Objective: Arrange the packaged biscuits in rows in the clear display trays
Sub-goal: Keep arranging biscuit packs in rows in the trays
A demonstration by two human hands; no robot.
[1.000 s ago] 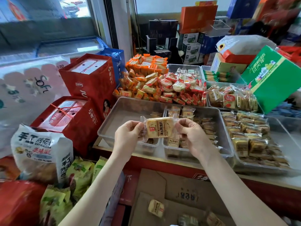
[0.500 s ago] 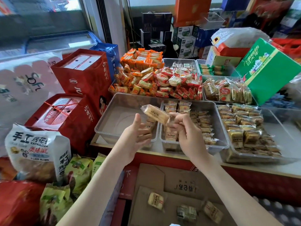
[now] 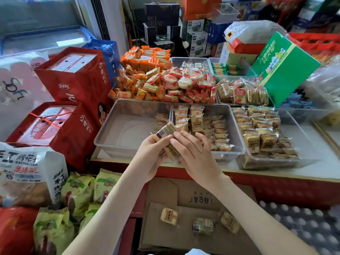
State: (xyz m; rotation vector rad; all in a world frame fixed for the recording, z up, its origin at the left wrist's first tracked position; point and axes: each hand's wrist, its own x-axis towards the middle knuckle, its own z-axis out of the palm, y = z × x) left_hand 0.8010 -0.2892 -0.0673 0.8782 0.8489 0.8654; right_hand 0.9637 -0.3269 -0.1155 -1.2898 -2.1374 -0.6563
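Both hands meet just in front of the middle tray (image 3: 234, 126), over the near edge of the counter (image 3: 316, 170). The left hand (image 3: 152, 159) curls its fingers round a biscuit packet (image 3: 166, 130), which sticks up with its barcode side showing, tilted toward that tray's left wall. The right hand (image 3: 195, 155) lies over the packet's lower part, fingers nearly straight and fingertips touching it. Its thumb is hidden, so I cannot tell whether it grips. The middle tray holds upright rows of such packets at its far left. The left tray (image 3: 128, 129) beside it is mostly bare; the right tray (image 3: 305, 140) is well filled. Below the middle tray, three loose packets (image 3: 169, 216) lie in a cardboard box (image 3: 184, 238).
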